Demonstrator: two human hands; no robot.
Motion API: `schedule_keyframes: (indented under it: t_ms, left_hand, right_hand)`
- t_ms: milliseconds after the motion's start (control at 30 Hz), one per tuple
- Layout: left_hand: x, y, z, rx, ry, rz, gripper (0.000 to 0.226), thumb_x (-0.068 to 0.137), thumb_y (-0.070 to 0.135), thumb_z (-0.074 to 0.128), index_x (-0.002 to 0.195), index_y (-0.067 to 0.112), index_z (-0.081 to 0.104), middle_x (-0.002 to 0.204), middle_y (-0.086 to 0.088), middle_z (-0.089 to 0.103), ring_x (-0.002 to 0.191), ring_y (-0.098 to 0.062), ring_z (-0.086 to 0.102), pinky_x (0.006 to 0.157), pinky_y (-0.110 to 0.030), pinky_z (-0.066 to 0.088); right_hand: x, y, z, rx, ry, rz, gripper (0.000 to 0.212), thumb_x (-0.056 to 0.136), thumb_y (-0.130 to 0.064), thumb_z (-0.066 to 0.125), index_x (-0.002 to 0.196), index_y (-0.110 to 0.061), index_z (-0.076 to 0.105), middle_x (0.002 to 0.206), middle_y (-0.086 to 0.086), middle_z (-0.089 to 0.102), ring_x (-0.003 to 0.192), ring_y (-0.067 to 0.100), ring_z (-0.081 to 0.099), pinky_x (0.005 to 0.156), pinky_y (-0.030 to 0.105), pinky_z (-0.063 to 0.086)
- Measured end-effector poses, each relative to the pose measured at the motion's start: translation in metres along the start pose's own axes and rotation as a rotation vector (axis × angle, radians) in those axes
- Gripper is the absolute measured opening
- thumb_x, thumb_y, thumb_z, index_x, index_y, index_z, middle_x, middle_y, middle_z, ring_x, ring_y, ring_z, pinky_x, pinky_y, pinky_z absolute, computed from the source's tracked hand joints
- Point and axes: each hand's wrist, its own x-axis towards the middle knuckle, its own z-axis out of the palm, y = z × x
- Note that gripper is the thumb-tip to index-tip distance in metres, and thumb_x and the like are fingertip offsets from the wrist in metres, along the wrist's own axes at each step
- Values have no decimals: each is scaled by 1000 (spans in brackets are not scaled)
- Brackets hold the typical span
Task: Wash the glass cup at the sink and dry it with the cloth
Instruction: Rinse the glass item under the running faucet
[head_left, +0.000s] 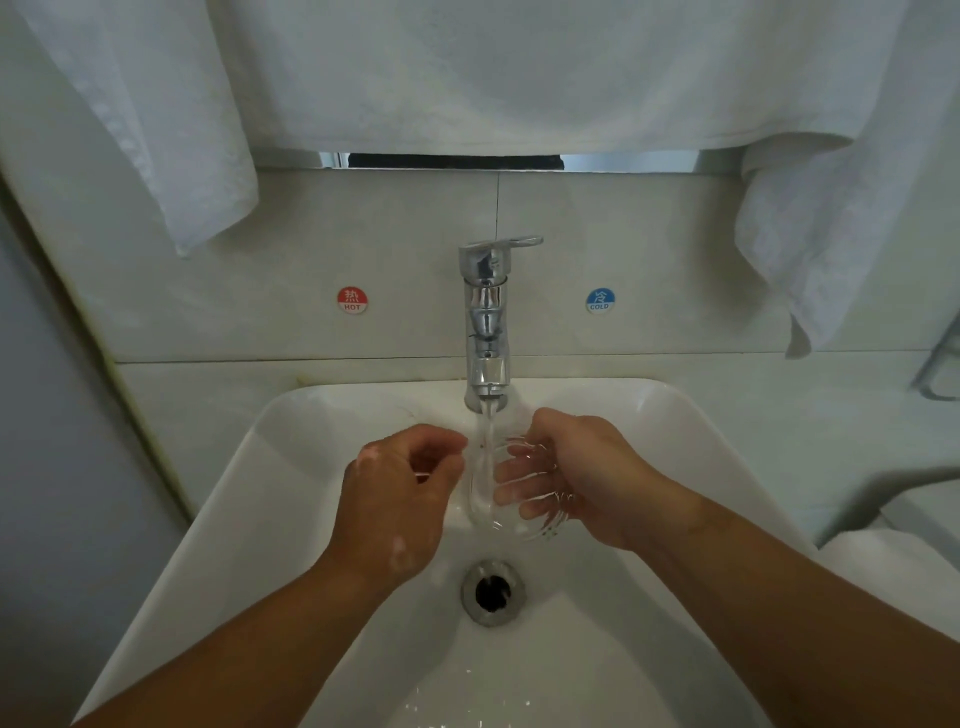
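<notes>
A clear ribbed glass cup (511, 488) is held over the white sink (291, 467), under the stream of water from the chrome faucet (487, 322). My right hand (587, 473) grips the cup from its right side, fingers curled round the wall. My left hand (400, 493) is at the cup's left edge with fingers curled; its fingertips seem to touch the rim, though the clear glass makes the contact hard to see. White cloth (467, 73) hangs across the wall above the faucet.
The drain (492, 592) lies below the hands in the basin. Hot (352, 300) and cold (600, 300) stickers flank the faucet on the tiled wall. Cloth ends hang at left (197, 171) and right (810, 249). A folded white towel (904, 566) lies at the right edge.
</notes>
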Motion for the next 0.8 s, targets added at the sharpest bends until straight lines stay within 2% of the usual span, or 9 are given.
schedule_keyframes:
  t_ms: [67, 167, 267, 333, 433, 533, 633, 700, 800]
  left_hand:
    - [1, -2, -1, -50, -63, -66, 16, 99, 28, 66, 114, 35, 67, 107, 13, 71, 96, -3, 68, 83, -18, 56]
    - [-2, 0, 0, -336, -248, -203, 24, 105, 30, 54, 127, 36, 63, 101, -2, 76, 90, -23, 75, 78, -39, 65]
    - [-2, 0, -2, -404, -234, -201, 32, 105, 23, 54, 136, 31, 61, 87, -11, 73, 74, -24, 76, 66, -35, 64]
    - [-1, -1, -3, -376, -209, -194, 34, 104, 25, 56, 137, 31, 60, 91, -14, 73, 75, -24, 77, 64, -33, 64]
    - [0, -2, -2, -350, -185, -182, 35, 104, 28, 54, 138, 34, 59, 96, -12, 74, 77, -23, 78, 64, -32, 65]
    - [1, -3, -5, -322, -163, -159, 37, 103, 33, 54, 140, 35, 58, 102, -9, 74, 78, -23, 79, 65, -35, 66]
    - [1, -3, -3, -330, -176, -166, 38, 103, 36, 53, 140, 34, 59, 103, -6, 75, 77, -21, 79, 67, -38, 67]
    - [0, -2, -2, -341, -177, -165, 36, 103, 36, 53, 138, 34, 61, 100, -4, 75, 74, -19, 79, 67, -38, 67]
    - [1, -2, -3, -338, -155, -157, 36, 103, 34, 53, 138, 33, 61, 91, -6, 75, 69, -22, 78, 67, -40, 67]
  right_hand:
    - [2, 1, 1, 108, -29, -19, 27, 93, -11, 46, 97, 6, 66, 81, 20, 76, 69, 33, 74, 56, 32, 52]
    - [3, 1, 5, 218, -72, -72, 30, 96, -12, 48, 101, 8, 70, 83, 20, 74, 70, 32, 70, 61, 36, 52]
    - [6, 7, 6, -99, -42, -180, 21, 101, -23, 56, 103, -7, 69, 77, 10, 67, 64, 23, 66, 60, 38, 58]
    - [7, 11, 6, -350, -23, -269, 16, 100, -32, 61, 104, -18, 67, 79, 8, 67, 65, 22, 70, 63, 41, 64]
    - [7, 9, 5, -310, -78, -322, 21, 93, -26, 73, 112, -19, 66, 81, 7, 70, 65, 18, 72, 62, 35, 64]
    - [6, 8, 2, -438, -154, -316, 49, 80, -19, 86, 121, -28, 62, 93, 6, 73, 80, 18, 75, 66, 32, 64]
    - [8, 10, 5, -487, -48, -364, 34, 87, -35, 78, 118, -30, 65, 93, -2, 74, 80, 18, 75, 68, 32, 64]
    - [8, 9, 7, -497, 52, -405, 27, 94, -46, 65, 114, -28, 67, 90, -4, 73, 71, 14, 74, 57, 24, 61]
    - [9, 11, 5, -542, -72, -377, 40, 88, -41, 76, 123, -30, 59, 93, 1, 70, 64, 15, 72, 54, 26, 59]
